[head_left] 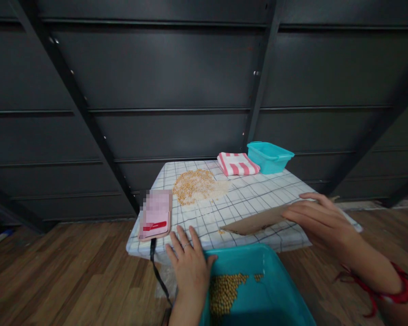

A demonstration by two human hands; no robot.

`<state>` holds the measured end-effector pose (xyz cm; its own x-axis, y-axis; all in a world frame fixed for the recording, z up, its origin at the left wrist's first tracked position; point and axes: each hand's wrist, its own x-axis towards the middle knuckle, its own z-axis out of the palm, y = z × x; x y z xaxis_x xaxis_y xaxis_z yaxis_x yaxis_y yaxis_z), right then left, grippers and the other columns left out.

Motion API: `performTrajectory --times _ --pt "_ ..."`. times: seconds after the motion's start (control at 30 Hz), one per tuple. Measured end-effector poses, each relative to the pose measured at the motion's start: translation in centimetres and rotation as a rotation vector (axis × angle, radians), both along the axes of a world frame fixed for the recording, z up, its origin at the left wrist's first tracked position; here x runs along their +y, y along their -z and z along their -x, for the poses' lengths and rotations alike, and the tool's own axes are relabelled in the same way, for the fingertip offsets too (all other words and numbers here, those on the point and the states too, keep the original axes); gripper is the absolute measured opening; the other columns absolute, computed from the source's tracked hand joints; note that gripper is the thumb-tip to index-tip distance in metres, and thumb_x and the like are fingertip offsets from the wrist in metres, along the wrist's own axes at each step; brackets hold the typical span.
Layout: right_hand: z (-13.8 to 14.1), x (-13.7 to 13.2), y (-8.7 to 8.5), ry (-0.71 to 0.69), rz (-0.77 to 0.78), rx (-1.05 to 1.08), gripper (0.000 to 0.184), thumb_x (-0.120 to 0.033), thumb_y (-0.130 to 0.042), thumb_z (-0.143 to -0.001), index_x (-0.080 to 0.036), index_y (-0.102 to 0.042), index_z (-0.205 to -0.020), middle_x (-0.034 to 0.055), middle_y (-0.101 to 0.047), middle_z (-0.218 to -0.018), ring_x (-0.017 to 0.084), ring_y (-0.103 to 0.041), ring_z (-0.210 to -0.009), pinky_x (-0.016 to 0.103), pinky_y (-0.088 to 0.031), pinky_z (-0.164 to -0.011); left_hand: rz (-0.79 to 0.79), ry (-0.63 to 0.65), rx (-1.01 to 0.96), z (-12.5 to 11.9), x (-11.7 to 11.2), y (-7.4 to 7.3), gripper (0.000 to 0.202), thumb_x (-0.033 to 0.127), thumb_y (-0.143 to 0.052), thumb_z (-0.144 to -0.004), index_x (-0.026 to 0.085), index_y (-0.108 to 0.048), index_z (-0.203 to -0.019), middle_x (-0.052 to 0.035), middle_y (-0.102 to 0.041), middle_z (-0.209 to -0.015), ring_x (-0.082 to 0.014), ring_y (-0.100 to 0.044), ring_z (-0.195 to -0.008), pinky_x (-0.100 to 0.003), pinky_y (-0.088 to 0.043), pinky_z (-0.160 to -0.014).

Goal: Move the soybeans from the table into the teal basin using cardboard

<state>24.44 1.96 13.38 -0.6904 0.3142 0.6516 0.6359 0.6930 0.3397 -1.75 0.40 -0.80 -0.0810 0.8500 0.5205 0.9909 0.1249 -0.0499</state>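
My left hand [189, 263] grips the left rim of a teal plastic tub [275, 290] held against the table's near edge; yellow grains [226, 292] lie in the tub. My right hand [321, 217] holds a flat brown cardboard piece [255, 222] lying low over the checked tablecloth [258, 190], its tip pointing left with a few grains beside it. Farther back on the cloth lies a pile of yellow and pale grains [197, 185].
A phone in a pink case [155, 214] lies at the table's near left corner with a black cable [158, 271] hanging down. A red-and-white striped folded cloth [237, 163] and a smaller teal tub [269, 156] sit at the far edge. Dark metal panelling stands behind; wooden floor surrounds.
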Motion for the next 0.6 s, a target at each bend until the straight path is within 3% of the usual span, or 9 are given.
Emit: performTrajectory --times 0.33,0.6 --pt "0.8 0.4 -0.6 -0.047 0.048 -0.013 0.031 0.0 -0.036 -0.082 -0.021 -0.052 -0.098 -0.0026 -0.066 -0.079 0.009 -0.06 -0.073 0.033 -0.041 -0.081 0.022 0.022 0.047 0.4 -0.2 0.1 0.088 0.046 -0.063 -0.067 0.004 -0.027 -0.135 -0.0315 -0.039 -0.134 -0.0472 -0.03 -0.126 -0.064 -0.027 -0.097" --pt "0.2 -0.5 -1.4 -0.063 -0.021 -0.03 0.028 -0.001 -0.036 -0.083 -0.019 -0.052 -0.097 0.0017 -0.066 -0.077 0.011 -0.061 -0.073 0.032 -0.043 -0.079 0.03 0.002 0.044 0.2 -0.2 -0.4 0.08 0.043 -0.067 -0.065 0.003 -0.04 -0.128 -0.0322 -0.041 -0.132 -0.0475 -0.034 -0.123 -0.062 -0.029 -0.097"
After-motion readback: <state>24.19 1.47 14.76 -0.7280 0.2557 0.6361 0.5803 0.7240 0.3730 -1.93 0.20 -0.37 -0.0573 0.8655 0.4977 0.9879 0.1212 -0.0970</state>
